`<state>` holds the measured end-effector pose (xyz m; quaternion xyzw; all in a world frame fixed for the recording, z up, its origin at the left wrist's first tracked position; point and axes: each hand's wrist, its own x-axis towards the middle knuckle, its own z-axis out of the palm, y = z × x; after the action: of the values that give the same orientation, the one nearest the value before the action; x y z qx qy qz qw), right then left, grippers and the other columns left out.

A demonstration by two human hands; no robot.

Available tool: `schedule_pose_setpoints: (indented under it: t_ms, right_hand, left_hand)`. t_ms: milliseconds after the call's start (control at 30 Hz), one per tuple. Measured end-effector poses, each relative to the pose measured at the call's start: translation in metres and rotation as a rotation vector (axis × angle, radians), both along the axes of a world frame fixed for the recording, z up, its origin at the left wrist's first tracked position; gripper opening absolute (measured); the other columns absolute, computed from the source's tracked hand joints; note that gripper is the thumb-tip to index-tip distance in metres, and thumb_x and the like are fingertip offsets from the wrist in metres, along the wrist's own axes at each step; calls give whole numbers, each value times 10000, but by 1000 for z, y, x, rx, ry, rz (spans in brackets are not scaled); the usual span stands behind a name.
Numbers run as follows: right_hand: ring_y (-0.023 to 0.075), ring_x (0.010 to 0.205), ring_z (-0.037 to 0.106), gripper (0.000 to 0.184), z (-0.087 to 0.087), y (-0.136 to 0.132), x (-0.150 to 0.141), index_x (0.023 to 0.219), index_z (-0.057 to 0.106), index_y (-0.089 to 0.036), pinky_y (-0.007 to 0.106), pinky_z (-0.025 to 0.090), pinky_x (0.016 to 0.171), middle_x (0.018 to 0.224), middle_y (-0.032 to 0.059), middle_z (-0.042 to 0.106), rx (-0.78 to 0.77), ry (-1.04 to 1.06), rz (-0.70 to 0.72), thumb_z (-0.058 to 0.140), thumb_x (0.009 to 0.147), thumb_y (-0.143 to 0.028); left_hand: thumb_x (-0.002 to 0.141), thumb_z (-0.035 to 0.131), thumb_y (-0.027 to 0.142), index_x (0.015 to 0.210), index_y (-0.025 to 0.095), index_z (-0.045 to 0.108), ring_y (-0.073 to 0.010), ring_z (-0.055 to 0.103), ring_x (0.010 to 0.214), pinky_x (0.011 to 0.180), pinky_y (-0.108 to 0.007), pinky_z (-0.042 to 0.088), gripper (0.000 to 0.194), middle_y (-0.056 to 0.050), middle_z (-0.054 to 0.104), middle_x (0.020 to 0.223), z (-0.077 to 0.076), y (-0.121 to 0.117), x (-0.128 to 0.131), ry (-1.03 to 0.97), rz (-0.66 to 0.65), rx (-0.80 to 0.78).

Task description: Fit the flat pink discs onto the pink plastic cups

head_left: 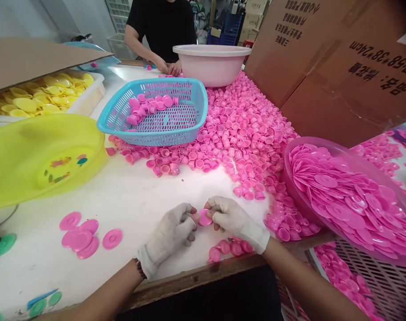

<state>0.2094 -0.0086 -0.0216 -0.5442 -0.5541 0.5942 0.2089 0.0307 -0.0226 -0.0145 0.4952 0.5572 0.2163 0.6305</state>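
Both my hands wear white knit gloves with bare fingertips and meet low over the white table [132, 191]. My left hand [171, 232] and my right hand [234, 218] pinch one small pink plastic piece [205, 218] between them, fingers closed on it. A few pink cups [231, 247] lie just below my right wrist. Flat pink discs [80, 234] lie on the table to the left of my left hand. A large heap of pink cups [243, 129] covers the table ahead and to the right.
A blue basket [176, 127] holds some pink cups. A yellow basin [38, 156] sits left, a pink bowl of discs [350, 196] right, a pale basin [211, 64] at the back. Cardboard boxes [339, 67] stand right. A person in black [161, 26] works across the table.
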Motion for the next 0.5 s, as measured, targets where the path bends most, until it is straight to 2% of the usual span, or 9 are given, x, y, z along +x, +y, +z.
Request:
schedule_pose_setpoints:
  t_ms: [133,267,300,433,500]
  right_hand:
    - [54,445,488,77,-2,-2,-5,846,525,-186,152,378,402,674,-30,552,-83,-7,49,497,817,-252]
    - [81,432,533,74,-5,0,-8,907,469,-205,157,400,380,619,-44,540,-312,38,87,460,845,-245]
    - [87,437,542,70,-6,-1,-8,912,459,-210,159,405,378,613,-46,537,-329,45,93,452,849,-241]
    - [79,447,540,60,-13,-5,-5,898,463,-219,148,409,377,620,-56,517,-149,-2,103,446,843,-205]
    - [80,442,544,70,-14,-2,-4,921,457,-217,157,430,389,622,-56,523,-190,6,123,450,851,-217]
  left_hand:
    - [781,529,366,786,186,481,-107,520,440,456,-226,435,186,33,576,525,-9,-2,8,-111,-5,-44]
    - [796,530,374,743,195,466,-98,505,431,438,-207,397,197,35,581,512,-19,3,7,-143,-27,-67]
    - [803,522,373,745,197,465,-100,510,435,440,-206,396,193,35,581,513,-21,3,7,-136,-31,-66]
    - [820,495,367,780,211,470,-121,560,471,461,-221,419,163,34,592,545,-27,4,6,-25,-43,-8]
    - [817,487,344,816,219,468,-128,574,477,459,-227,424,126,37,594,565,-25,5,6,1,-59,-2]
